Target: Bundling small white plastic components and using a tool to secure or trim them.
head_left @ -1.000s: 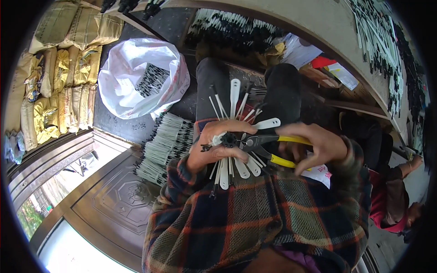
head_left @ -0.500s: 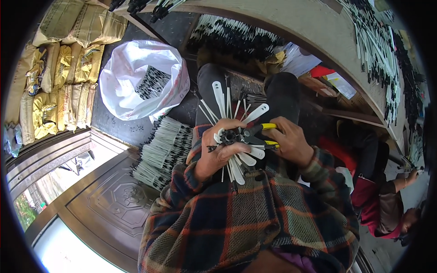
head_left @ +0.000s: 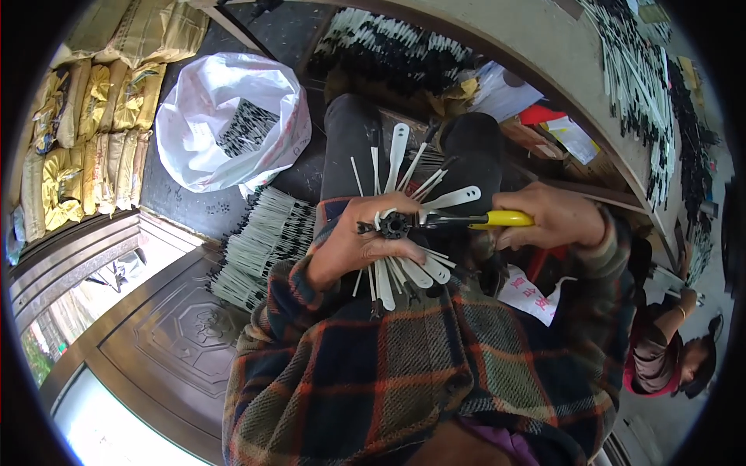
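My left hand (head_left: 353,241) is closed around a round black hub (head_left: 394,226) with a toothed ring and an open centre. White flat slats with holes (head_left: 398,151) and thin white rods with black ends fan out from it on all sides. My right hand (head_left: 556,219) grips pliers with yellow handles (head_left: 503,219); their dark jaws reach the hub's right side. Whether the jaws are closed on a part of it I cannot tell. The hub is held above my lap, between my knees. My left fingers and thumb hide part of the rods.
A white sack (head_left: 225,167) with black-and-white rods inside stands at the left. Beside my left thigh lies a stack of white rods (head_left: 264,237). Tan packages (head_left: 101,93) are piled far left. A bench (head_left: 536,46) carries more rods. Another person (head_left: 660,342) sits at the right.
My right hand has moved right and slightly up, and the pliers' handles now look closer together. The view has shifted a little; a white printed scrap now shows by my right leg.
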The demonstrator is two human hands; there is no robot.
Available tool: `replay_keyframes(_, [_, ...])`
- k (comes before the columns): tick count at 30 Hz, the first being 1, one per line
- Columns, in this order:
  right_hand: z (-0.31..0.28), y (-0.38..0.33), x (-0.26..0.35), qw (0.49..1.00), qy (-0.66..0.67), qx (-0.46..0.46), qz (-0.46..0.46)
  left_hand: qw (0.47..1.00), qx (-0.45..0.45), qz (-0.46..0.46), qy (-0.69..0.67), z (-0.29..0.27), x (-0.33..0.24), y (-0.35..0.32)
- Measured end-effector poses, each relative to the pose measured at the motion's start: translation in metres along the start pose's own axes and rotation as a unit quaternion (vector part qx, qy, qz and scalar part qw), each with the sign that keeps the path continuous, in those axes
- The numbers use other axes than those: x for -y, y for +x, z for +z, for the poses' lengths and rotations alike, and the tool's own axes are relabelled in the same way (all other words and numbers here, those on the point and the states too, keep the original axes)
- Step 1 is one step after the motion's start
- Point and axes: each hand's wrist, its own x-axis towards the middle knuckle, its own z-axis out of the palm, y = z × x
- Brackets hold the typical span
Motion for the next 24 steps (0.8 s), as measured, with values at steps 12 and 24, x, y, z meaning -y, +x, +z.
replay_keyframes(12, [0.009,0.005,0.009,0.992,-0.114,-0.047,0.03,0.997,-0.008,-0.077,0.003,-0.002,-0.002,0.008])
replay_keyframes(24, [-0.031,-0.011,-0.031,0.682,-0.45,-0.573,0.06,0.694,-0.339,-0.048,0.634,-0.132,-0.06,-0.002])
